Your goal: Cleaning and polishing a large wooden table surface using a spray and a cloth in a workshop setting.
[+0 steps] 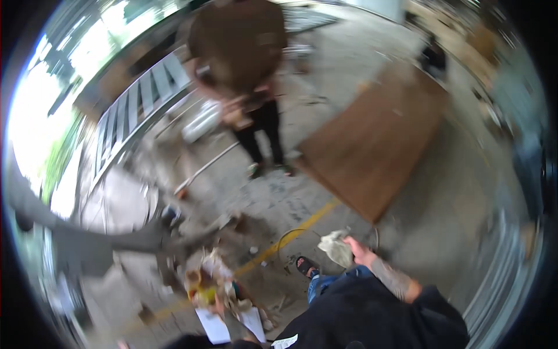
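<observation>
My right hand (361,251) is closed around a crumpled whitish cloth (336,249), which hangs out past the fingers in front of my leg. The bare forearm behind it comes out of a dark short sleeve. Of my left hand, at most a blurred sliver shows at the lower left edge, so its fingers are hidden. Near that side lies a heap of mixed scraps (212,282), yellow and tan, with white sheets (213,326) by it. My sandalled foot (306,266) rests on the concrete floor next to a thin hoop-like loop.
Ahead, a person (264,131) carries a large brown panel (238,43). A stack of brown sheets (378,139) lies on the floor to the right. Leaning at the left is a slatted metal frame (139,99). A white pole (206,168) and debris lie about; a yellow line (317,215) crosses the floor.
</observation>
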{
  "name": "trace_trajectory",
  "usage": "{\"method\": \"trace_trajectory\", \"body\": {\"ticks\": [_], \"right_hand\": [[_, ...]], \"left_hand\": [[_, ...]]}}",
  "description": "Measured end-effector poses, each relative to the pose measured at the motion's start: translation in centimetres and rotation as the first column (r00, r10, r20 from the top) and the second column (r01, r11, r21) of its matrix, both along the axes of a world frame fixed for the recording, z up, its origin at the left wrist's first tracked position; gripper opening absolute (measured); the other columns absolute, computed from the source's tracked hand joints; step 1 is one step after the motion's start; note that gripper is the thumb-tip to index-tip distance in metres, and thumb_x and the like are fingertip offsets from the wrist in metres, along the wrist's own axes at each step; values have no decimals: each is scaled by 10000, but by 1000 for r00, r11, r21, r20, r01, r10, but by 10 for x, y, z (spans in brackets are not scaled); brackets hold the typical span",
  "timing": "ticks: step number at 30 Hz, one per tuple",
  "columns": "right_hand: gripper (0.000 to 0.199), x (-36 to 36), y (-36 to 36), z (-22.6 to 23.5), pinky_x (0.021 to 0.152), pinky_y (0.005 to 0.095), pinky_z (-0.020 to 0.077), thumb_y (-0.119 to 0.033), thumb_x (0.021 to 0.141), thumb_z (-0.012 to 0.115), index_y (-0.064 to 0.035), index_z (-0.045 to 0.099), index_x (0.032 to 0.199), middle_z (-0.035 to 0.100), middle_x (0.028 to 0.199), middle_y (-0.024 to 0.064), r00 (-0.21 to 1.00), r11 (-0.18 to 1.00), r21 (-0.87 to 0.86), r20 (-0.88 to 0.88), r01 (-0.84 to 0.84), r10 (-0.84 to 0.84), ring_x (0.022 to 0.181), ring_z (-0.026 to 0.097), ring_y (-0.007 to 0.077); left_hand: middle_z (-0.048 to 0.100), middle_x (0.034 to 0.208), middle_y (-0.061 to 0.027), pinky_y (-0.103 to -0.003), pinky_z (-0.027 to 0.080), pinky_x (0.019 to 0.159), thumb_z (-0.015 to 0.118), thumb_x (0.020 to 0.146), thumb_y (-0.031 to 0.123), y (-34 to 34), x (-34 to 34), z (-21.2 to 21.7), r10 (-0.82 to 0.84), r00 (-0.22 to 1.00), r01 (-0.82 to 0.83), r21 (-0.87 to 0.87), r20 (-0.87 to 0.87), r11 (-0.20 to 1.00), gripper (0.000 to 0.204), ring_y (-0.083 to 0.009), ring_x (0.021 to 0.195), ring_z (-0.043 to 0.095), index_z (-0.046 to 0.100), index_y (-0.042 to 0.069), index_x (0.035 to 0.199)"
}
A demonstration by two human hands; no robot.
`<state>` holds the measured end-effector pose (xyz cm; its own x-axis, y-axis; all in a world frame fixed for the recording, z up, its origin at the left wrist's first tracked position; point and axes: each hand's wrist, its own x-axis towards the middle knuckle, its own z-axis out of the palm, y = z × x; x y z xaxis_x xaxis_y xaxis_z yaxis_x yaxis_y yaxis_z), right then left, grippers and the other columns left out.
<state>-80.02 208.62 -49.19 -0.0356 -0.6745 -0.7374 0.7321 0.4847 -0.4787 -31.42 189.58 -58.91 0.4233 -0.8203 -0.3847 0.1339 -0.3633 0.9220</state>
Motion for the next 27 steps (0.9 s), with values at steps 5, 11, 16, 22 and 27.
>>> {"method": "trace_trajectory", "body": {"ticks": [5, 11, 16, 22, 27], "right_hand": [[333, -25, 38, 6, 836, 313, 500, -300, 911, 505, -43, 644, 1070, 691, 1030, 65, 971, 973, -8, -54, 232, -233, 932, 650, 156], [329, -120, 135, -15, 899, 364, 504, -286, 914, 499, -46, 629, 1098, 682, 1093, 85, 826, 839, -95, 268, 535, -496, 983, 656, 198], [334, -200, 249, -144, 929, 377, 501, -297, 919, 519, -62, 620, 1135, 668, 1130, 79, 613, 744, -457, -428, 487, -664, 1044, 637, 199], [398, -329, 409, -52, 929, 357, 488, -364, 933, 498, -90, 591, 1206, 646, 1173, 43, 240, 209, -208, 135, 956, -961, 1059, 625, 212], [422, -387, 479, -5, 957, 375, 470, -378, 970, 450, -73, 568, 1235, 616, 1217, 63, 39, 41, -231, -12, 972, -999, 1133, 588, 226]], "left_hand": [[605, 1054, -93, -371, 531, 603, 766, 811, 180, 15, -36, 31, -424, 904, 426, 216, -60, 879, 551, -236, 786, 606, 491, 69, 1276], [619, 973, -72, -367, 504, 506, 745, 835, 206, 66, -64, 43, -558, 823, 542, 447, -110, 711, 464, -214, 686, 593, 533, 82, 1228], [588, 795, -17, -319, 378, 396, 667, 902, 303, 141, -208, 32, -638, 770, 509, 615, -13, 603, 244, -138, 535, 508, 634, 112, 1050], [645, 1119, -100, -277, 480, 761, 654, 917, 342, 178, -453, 56, -966, -229, 859, 492, 117, -144, 552, -128, 961, 593, 486, 35, 1343], [622, 1189, -76, -273, 478, 713, 647, 919, 336, 194, -581, 81, -1000, -25, 914, 405, -17, -30, 548, -136, 964, 620, 463, 65, 1358]]}}
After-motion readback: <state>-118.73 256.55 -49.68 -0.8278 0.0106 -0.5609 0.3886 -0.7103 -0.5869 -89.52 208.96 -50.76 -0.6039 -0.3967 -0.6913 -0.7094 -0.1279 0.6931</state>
